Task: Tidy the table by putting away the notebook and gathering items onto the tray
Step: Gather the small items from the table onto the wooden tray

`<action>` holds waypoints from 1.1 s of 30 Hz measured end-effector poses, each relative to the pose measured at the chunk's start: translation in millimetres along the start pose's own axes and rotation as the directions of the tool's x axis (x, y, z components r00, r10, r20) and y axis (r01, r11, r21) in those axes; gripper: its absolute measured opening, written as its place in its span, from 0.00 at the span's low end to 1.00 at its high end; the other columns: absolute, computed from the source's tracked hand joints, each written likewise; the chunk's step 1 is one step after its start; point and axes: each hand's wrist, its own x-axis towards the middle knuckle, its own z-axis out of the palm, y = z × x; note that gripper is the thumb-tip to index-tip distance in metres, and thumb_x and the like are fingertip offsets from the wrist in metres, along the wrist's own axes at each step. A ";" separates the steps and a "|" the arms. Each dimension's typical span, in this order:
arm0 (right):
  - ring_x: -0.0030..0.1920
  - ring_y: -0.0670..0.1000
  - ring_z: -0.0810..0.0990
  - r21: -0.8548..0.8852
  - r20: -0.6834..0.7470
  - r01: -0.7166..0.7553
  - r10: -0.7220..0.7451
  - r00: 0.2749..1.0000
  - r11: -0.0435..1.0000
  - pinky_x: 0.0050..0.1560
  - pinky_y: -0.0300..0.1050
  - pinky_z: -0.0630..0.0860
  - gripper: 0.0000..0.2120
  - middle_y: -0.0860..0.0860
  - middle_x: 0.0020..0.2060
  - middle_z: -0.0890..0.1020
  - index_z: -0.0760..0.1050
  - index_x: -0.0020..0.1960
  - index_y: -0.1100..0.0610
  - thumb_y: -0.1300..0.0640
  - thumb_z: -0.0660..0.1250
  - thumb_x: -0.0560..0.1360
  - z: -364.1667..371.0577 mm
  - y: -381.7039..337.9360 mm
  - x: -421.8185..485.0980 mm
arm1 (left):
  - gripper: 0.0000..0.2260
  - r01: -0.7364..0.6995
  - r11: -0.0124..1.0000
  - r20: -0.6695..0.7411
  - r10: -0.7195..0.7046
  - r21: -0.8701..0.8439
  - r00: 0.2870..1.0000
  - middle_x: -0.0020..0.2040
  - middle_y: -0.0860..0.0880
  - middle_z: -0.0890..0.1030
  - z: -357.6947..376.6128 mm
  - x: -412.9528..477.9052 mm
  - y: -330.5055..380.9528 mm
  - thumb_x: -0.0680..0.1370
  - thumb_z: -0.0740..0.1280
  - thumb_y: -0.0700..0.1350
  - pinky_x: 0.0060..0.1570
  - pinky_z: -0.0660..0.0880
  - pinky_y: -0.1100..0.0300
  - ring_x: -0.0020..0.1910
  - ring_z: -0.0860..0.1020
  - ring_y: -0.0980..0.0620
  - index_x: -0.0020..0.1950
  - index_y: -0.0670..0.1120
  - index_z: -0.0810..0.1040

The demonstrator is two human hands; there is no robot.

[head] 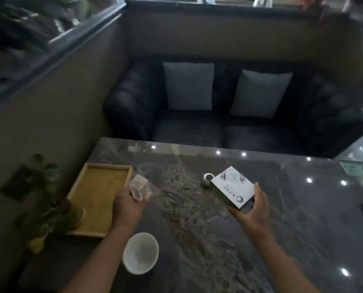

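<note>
Left hand [128, 205]: closed around a small clear container [140, 188], held just off the right edge of the tray.
Right hand [252, 210]: your fingers grip a white printed box [233, 187] by its near corner, raised and tilted above the counter [218, 240].
Tray [98, 197]: wooden, at the counter's left end beside a potted plant [47, 210]; its floor looks bare.
Notebook: not visible in this view; whether it is already put away cannot be told.
Bowl [140, 252]: white, standing on the counter near you, under your left forearm.
Small round object [208, 178]: grey and white, on the counter just behind the box; too blurred to identify.
Step in hand: likely carrying both held items to the tray.
How to do it well: set the clear container down first, toward the tray's far corner, so that you leave room for the box and the bowl.
Box placement: level it before you lower it, and lay it flat against a tray wall.
Caution: mind your left forearm over the bowl as you reach across.
Remaining: bowl and round object appear still to be gathered.
</note>
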 end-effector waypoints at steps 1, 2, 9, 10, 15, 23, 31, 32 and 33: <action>0.72 0.57 0.67 -0.009 0.022 0.030 -0.030 0.999 0.999 0.70 0.62 0.70 0.55 0.55 0.73 0.64 0.54 0.80 0.56 0.52 0.83 0.63 7.5 -10.7 -10.2 | 0.11 0.013 1.000 -0.010 -0.013 -0.014 1.000 0.41 0.46 0.84 -14.4 -4.8 -6.7 0.69 0.79 0.47 0.37 0.78 0.54 0.40 0.82 0.47 0.45 0.46 0.82; 0.71 0.56 0.68 -0.020 0.048 0.062 -0.061 0.997 0.998 0.69 0.62 0.71 0.54 0.55 0.73 0.65 0.56 0.79 0.55 0.50 0.83 0.63 15.7 -21.0 -20.6 | 0.11 0.013 0.999 -0.022 -0.014 -0.029 1.000 0.41 0.46 0.84 -28.3 -9.5 -13.4 0.69 0.79 0.47 0.38 0.80 0.52 0.40 0.82 0.47 0.45 0.45 0.82; 0.67 0.60 0.72 0.060 0.118 0.181 -0.187 0.975 0.982 0.65 0.65 0.73 0.51 0.52 0.67 0.69 0.62 0.76 0.58 0.57 0.85 0.61 72.4 -70.7 -72.3 | 0.10 0.053 0.982 -0.118 -0.075 -0.183 0.990 0.42 0.42 0.85 -108.7 -31.6 -58.1 0.67 0.79 0.39 0.42 0.82 0.44 0.42 0.84 0.43 0.46 0.41 0.82; 0.66 0.60 0.73 0.043 0.135 0.193 -0.197 0.971 0.980 0.64 0.66 0.73 0.51 0.55 0.68 0.69 0.62 0.76 0.59 0.58 0.85 0.61 81.1 -75.6 -77.3 | 0.10 0.055 0.976 -0.129 -0.083 -0.212 0.988 0.41 0.42 0.85 -118.7 -34.6 -65.7 0.67 0.79 0.37 0.42 0.82 0.44 0.42 0.84 0.43 0.45 0.40 0.83; 0.66 0.57 0.72 0.038 0.160 0.234 -0.237 0.958 0.971 0.64 0.64 0.74 0.53 0.54 0.69 0.68 0.61 0.77 0.57 0.56 0.85 0.60 112.8 -99.0 -100.1 | 0.13 0.063 0.967 -0.168 -0.107 -0.246 0.980 0.42 0.45 0.85 -160.3 -52.6 -96.4 0.67 0.79 0.36 0.41 0.77 0.57 0.43 0.84 0.48 0.49 0.41 0.83; 0.70 0.54 0.70 0.121 0.242 0.260 -0.283 0.928 0.958 0.65 0.61 0.74 0.52 0.50 0.72 0.66 0.60 0.77 0.54 0.53 0.84 0.61 130.1 -111.0 -99.4 | 0.12 0.097 0.975 -0.169 -0.132 -0.202 0.977 0.45 0.44 0.85 -172.1 -46.7 -98.4 0.68 0.78 0.34 0.47 0.79 0.52 0.45 0.83 0.48 0.50 0.41 0.83; 0.68 0.51 0.70 0.256 0.295 0.177 -0.251 0.922 0.950 0.67 0.58 0.75 0.43 0.50 0.69 0.65 0.68 0.71 0.47 0.61 0.83 0.62 148.4 -100.5 -71.0 | 0.13 0.179 0.976 -0.128 -0.195 -0.124 0.972 0.36 0.54 0.84 -165.9 -16.3 -83.4 0.67 0.78 0.36 0.35 0.75 0.61 0.39 0.82 0.58 0.38 0.52 0.79; 0.68 0.51 0.70 0.261 0.312 0.175 -0.255 0.915 0.949 0.67 0.57 0.75 0.42 0.50 0.69 0.64 0.68 0.71 0.47 0.61 0.83 0.63 152.4 -101.9 -63.7 | 0.12 0.186 0.975 -0.132 -0.201 -0.119 0.971 0.36 0.54 0.83 -164.4 -10.0 -79.2 0.68 0.78 0.36 0.34 0.74 0.62 0.39 0.82 0.58 0.38 0.52 0.79; 0.68 0.51 0.70 0.258 0.329 0.181 -0.263 0.907 0.949 0.67 0.54 0.75 0.42 0.50 0.70 0.64 0.68 0.72 0.46 0.60 0.83 0.63 156.2 -103.1 -57.3 | 0.11 0.185 0.977 -0.139 -0.199 -0.108 0.970 0.36 0.55 0.83 -162.7 -4.1 -74.9 0.68 0.78 0.36 0.33 0.74 0.63 0.38 0.81 0.59 0.39 0.51 0.79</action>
